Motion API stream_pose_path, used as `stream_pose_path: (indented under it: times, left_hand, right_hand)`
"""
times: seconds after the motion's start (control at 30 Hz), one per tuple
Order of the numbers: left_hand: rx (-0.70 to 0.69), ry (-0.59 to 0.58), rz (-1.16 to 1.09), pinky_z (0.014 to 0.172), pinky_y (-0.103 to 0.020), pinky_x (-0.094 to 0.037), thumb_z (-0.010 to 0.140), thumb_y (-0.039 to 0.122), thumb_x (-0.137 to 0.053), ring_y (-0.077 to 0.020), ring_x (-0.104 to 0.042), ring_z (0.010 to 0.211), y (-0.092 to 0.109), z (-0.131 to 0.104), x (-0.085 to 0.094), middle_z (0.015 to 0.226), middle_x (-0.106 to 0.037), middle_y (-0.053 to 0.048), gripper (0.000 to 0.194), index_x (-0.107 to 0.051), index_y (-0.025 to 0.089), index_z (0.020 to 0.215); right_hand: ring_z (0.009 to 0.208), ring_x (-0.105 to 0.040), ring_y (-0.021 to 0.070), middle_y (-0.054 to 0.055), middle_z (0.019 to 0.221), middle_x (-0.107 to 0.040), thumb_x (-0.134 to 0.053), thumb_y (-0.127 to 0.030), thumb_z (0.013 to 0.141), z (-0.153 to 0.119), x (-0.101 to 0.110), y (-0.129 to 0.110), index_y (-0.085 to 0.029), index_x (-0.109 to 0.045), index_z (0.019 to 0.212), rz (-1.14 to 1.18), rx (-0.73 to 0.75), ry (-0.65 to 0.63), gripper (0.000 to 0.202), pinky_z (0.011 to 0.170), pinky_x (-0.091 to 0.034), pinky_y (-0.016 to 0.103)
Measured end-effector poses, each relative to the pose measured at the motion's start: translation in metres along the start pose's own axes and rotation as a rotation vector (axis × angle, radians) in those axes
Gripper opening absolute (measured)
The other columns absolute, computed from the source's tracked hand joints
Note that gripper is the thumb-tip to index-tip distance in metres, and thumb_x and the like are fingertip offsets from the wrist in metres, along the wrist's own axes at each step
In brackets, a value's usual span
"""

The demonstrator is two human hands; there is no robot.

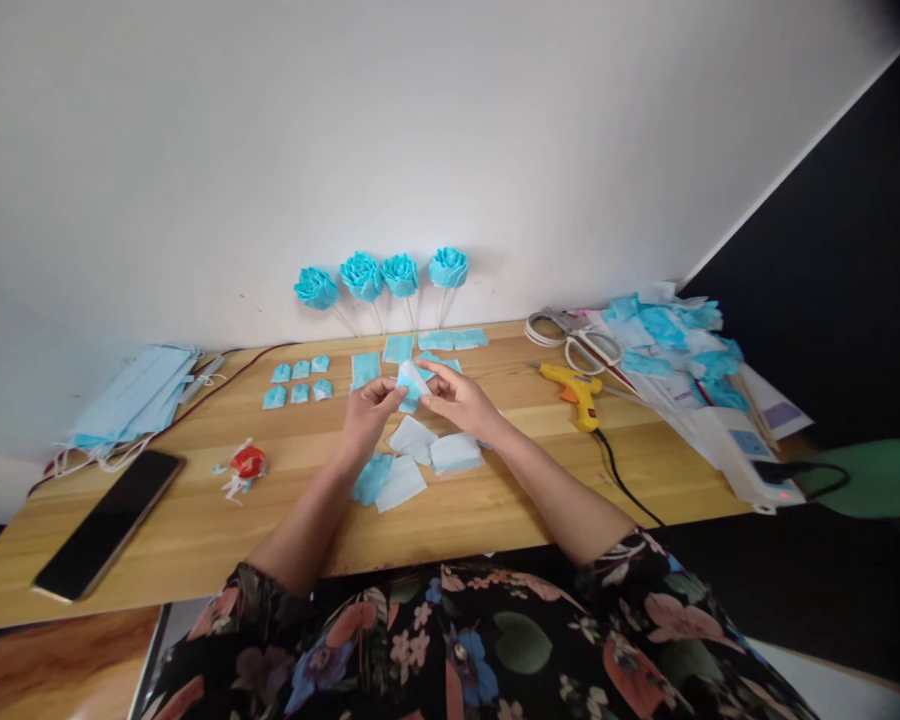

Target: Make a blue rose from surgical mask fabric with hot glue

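Between my two hands, above the middle of the table, is a partly folded piece of blue and white mask fabric (414,382). My left hand (375,405) pinches its left side between thumb and fingers. On the other side my right hand (454,395) grips the right edge, fingers behind and thumb in front. Loose white and blue fabric squares (401,483) lie below my hands. Flat blue squares (398,348) are laid out just beyond them. To the left sit several small folded blue petals (300,369) in two rows.
Several blue fabric flowers (362,276) on sticks lean against the wall. A yellow glue gun (579,390), scissors (577,338), fabric scraps (667,335) and a power strip (746,460) are at right. Face masks (139,395), a phone (111,522) and a red-and-white scrap (248,462) are at left.
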State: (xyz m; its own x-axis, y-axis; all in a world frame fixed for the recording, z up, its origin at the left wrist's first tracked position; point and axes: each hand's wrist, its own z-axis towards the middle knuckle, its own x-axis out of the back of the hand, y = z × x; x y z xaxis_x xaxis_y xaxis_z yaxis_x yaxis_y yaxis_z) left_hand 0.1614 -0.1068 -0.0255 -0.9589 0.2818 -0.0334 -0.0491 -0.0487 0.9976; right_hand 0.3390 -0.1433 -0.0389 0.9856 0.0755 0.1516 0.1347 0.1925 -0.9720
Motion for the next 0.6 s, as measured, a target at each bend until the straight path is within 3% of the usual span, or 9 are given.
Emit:
stream_pose_path:
  times: [0.13, 0.33, 0.47, 0.6]
  left_hand:
    - [-0.011, 0.035, 0.019, 0.062, -0.025, -0.037, 0.071, 0.04, -0.075, -0.0102, -0.043, 0.059, 0.0, 0.001, 0.003, 0.058, -0.051, 0.004, 0.029, -0.059, 0.018, 0.061]
    - [-0.007, 0.028, 0.024, 0.062, -0.026, -0.036, 0.072, 0.04, -0.074, -0.0106, -0.043, 0.06, -0.003, 0.002, 0.004, 0.057, -0.05, 0.003, 0.03, -0.058, 0.018, 0.061]
    - [0.013, -0.041, 0.013, 0.061, -0.025, -0.036, 0.068, 0.044, -0.077, -0.0104, -0.043, 0.059, -0.006, 0.001, 0.001, 0.058, -0.051, 0.004, 0.031, -0.061, 0.018, 0.063]
    - [0.027, -0.059, 0.044, 0.06, -0.025, -0.035, 0.067, 0.045, -0.077, -0.0099, -0.042, 0.058, -0.011, 0.001, -0.002, 0.059, -0.052, 0.004, 0.031, -0.063, 0.017, 0.065]
  right_hand:
    - [0.072, -0.056, 0.013, -0.001, 0.082, -0.061, -0.065, -0.03, 0.083, 0.002, 0.002, 0.003, -0.02, -0.055, 0.139, 0.006, -0.007, 0.025, 0.058, 0.072, -0.046, 0.029]
    - [0.105, -0.066, 0.0197, 0.007, 0.111, -0.072, -0.06, -0.041, 0.091, 0.002, 0.007, 0.001, -0.025, -0.054, 0.141, 0.077, 0.009, 0.078, 0.054, 0.099, -0.047, 0.037]
    - [0.099, -0.066, 0.0191, 0.006, 0.107, -0.071, -0.064, -0.042, 0.088, 0.001, 0.006, -0.001, -0.024, -0.055, 0.14, 0.073, 0.022, 0.09, 0.056, 0.092, -0.05, 0.036]
    - [0.087, -0.062, 0.0164, 0.003, 0.096, -0.067, -0.068, -0.033, 0.082, 0.0, 0.002, -0.003, -0.024, -0.058, 0.136, -0.006, 0.04, 0.076, 0.056, 0.089, -0.049, 0.034]
